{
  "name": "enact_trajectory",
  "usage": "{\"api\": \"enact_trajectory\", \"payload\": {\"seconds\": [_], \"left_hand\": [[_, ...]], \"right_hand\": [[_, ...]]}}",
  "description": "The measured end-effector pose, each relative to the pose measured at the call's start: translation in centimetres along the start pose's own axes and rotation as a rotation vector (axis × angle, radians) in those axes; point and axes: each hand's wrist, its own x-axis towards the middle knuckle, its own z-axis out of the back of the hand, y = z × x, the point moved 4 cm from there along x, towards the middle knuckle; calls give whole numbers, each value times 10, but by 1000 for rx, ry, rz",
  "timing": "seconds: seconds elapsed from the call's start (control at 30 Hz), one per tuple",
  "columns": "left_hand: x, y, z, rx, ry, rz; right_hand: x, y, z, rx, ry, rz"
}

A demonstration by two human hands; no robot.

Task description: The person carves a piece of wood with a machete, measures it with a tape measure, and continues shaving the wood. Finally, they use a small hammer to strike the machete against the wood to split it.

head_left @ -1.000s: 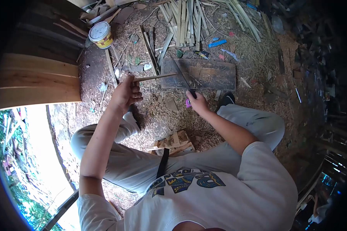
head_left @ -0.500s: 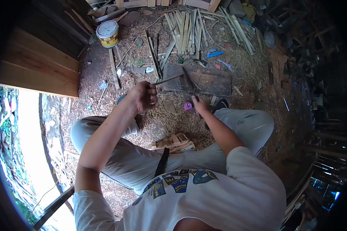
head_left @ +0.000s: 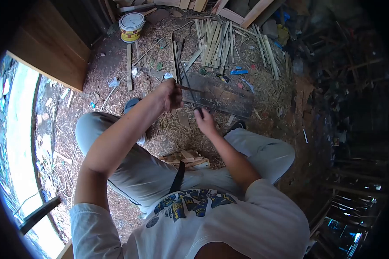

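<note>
By the board's (head_left: pixel 229 97) left end, the left hand (head_left: pixel 172 96) curls round a stick (head_left: pixel 197 90); the right hand (head_left: pixel 204 121) clenches a knife (head_left: pixel 186 77).

From my remote seat I have the board (head_left: pixel 231 98) on the ground (head_left: pixel 168 138) ahead, just beyond the right hand (head_left: pixel 206 122). The left hand (head_left: pixel 170 97) holds the stick (head_left: pixel 196 90), which points right, across the near-left part of the board in my view. The right hand holds the knife (head_left: pixel 186 79), pointing forward and left, crossing the stick; I can't tell whether they touch. Past the board lie strips (head_left: pixel 212 41); farther left stands the bucket (head_left: pixel 132 27). Scraps (head_left: pixel 188 157) lie between the legs (head_left: pixel 263 157), behind the hands.
</note>
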Motion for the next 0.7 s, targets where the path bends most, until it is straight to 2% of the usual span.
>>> {"api": "enact_trajectory", "payload": {"seconds": [0.07,0.1,0.17,0.2,0.27,0.33,0.4,0.43,0.47,0.5,0.57,0.6,0.67,0.7], "left_hand": [[1,-3,5,-6,-31,-29],[18,-4,14,-48,63,18],[18,-4,11,-48,88,24],[18,-3,8,-38,110,28],[7,-2,-3,28,138,28],[-7,-2,-13,85,151,32],[-19,-8,-22,438,155,-154],[-22,-15,-22,595,104,-208],[-24,-17,-21,586,104,-205],[-30,-25,-23,916,80,-390],[-49,-35,-30,1588,5,-756],[-52,-33,-32,1589,4,-760],[-57,-35,-28,1627,-315,-812],[-58,-36,-29,1630,-315,-808]], "right_hand": [[-7,-46,-22,170,77,-106],[-11,-55,-22,162,84,-104],[-21,-79,-19,218,52,-301],[-21,-90,-11,211,52,-298],[-30,-142,10,85,160,-837],[-38,-175,31,1,210,-784],[-47,-181,42,-80,265,-735],[-49,-172,48,-197,335,-623],[-52,-162,53,-314,400,-509],[-53,-156,56,-319,403,-511],[-45,-147,63,-640,298,-522],[-38,-142,64,-640,296,-519],[-22,-142,68,-825,304,-538],[-14,-142,72,-822,307,-540]]}}
